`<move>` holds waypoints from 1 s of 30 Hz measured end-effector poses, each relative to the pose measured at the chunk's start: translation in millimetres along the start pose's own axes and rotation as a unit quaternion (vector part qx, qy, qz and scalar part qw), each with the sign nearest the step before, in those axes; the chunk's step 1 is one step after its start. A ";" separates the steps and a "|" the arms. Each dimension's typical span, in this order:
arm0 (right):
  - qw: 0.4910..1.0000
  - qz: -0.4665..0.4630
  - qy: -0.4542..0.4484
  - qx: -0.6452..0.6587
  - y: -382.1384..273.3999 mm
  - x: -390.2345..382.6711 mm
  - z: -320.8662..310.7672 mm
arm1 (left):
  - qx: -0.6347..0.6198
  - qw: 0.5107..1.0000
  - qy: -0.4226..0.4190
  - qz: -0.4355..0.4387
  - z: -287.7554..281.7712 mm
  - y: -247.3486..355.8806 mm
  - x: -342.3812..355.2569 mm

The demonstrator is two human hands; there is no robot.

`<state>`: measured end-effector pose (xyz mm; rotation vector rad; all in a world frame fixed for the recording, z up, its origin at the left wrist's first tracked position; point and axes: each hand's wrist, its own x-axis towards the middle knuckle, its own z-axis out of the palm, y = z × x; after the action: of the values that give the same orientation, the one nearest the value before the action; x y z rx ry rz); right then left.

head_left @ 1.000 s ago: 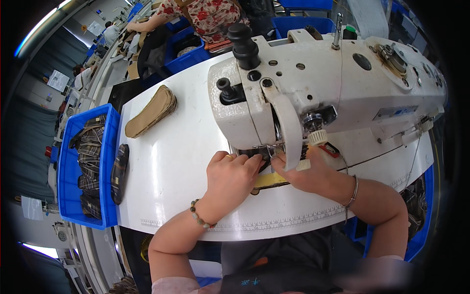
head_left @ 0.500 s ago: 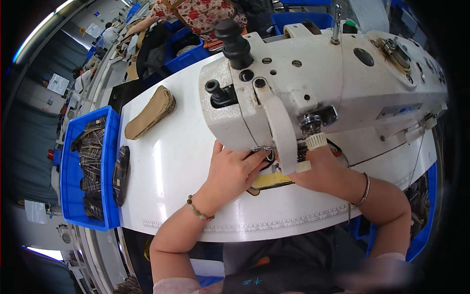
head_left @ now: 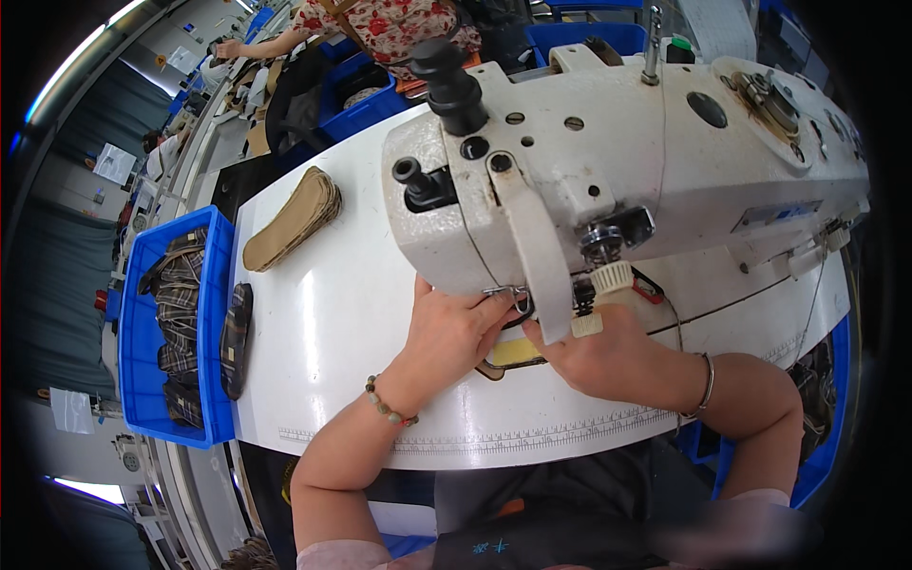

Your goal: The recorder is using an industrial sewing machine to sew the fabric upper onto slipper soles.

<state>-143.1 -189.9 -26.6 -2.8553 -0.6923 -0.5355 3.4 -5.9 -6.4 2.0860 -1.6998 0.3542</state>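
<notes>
A white sewing machine [head_left: 532,180] stands over the table, its presser foot area between my two hands. Under it lies a shoe piece with a yellow face [head_left: 516,353], a tan rim and a dark part by the needle. My left hand [head_left: 448,332] is closed at the piece's left side, thumb and forefinger pressed together close to the foot. On the other side, my right hand [head_left: 608,356] has its fingers bent round the piece's right part, thumb and forefinger near the needle. The hands and the machine hide much of the piece.
A stack of tan insoles [head_left: 294,218] lies on the white table [head_left: 332,380]. At left, a blue bin [head_left: 223,380] holds plaid shoe uppers; one dark plaid upper [head_left: 236,342] lies beside it. Red-handled snips [head_left: 649,288] rest behind my right hand. A co-worker [head_left: 380,28] is beyond.
My right hand has shifted slightly left and down, covering more of the yellow face and uncovering the red-handled snips. My left hand stays nearly still. The co-worker's arm has reached further left.
</notes>
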 end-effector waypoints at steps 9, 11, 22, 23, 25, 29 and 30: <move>1.000 -0.004 -0.004 -0.030 -2.2 4.1 -0.4 | -0.035 0.999 0.023 -0.005 9.7 -10.9 -4.3; 0.999 -0.010 0.031 -0.010 -1.0 4.6 -0.9 | -0.051 0.998 0.016 -0.021 7.8 -10.2 -2.1; 1.000 0.007 0.000 -0.006 -6.0 7.4 -1.7 | -0.085 0.993 -0.012 -0.086 9.1 -5.7 -4.4; 1.000 0.006 0.000 -0.006 -6.2 7.1 -0.2 | -0.080 0.993 -0.007 -0.082 9.8 -5.5 -4.8; 1.000 0.005 0.011 -0.017 -6.4 6.4 2.7 | -0.075 0.994 -0.003 -0.079 9.2 -6.0 -4.3; 1.000 0.007 0.012 -0.007 -7.2 7.4 -0.3 | -0.001 1.000 -0.001 -0.015 4.0 -5.3 -0.8; 1.000 0.005 0.000 -0.005 -7.8 7.4 -3.7 | 0.013 1.000 -0.007 -0.014 3.8 -4.5 -1.0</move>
<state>-141.7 -180.8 -19.9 -2.8664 -0.6780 -0.5383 7.3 -6.2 -10.9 2.1331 -1.6800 0.3561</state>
